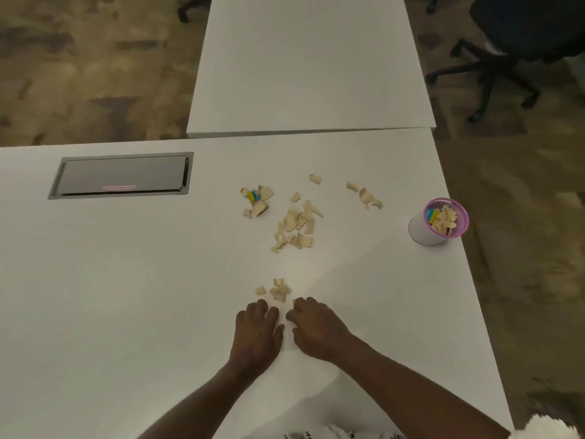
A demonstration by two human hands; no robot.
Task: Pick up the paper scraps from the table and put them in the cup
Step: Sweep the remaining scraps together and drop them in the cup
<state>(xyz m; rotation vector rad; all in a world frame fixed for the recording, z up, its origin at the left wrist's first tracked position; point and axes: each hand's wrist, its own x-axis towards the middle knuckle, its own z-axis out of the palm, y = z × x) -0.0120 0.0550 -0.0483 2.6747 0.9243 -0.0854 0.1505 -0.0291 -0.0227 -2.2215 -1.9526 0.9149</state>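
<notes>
Tan paper scraps lie scattered on the white table (126, 296). A small cluster (278, 291) sits just beyond my fingertips. A larger pile (296, 228) lies in the middle, another group with a blue and yellow bit (255, 201) to its left, and a few scraps (365, 195) to its right. The pink-rimmed cup (438, 221) stands near the right table edge and holds several scraps. My left hand (258, 332) rests palm down with its fingers together. My right hand (316, 327) is curled beside it, fingertips on the table; whether it holds a scrap is hidden.
A grey cable hatch (122, 175) is set into the table at the left. A second white table (310, 68) adjoins at the back. A black office chair (519, 49) stands on the carpet at the far right.
</notes>
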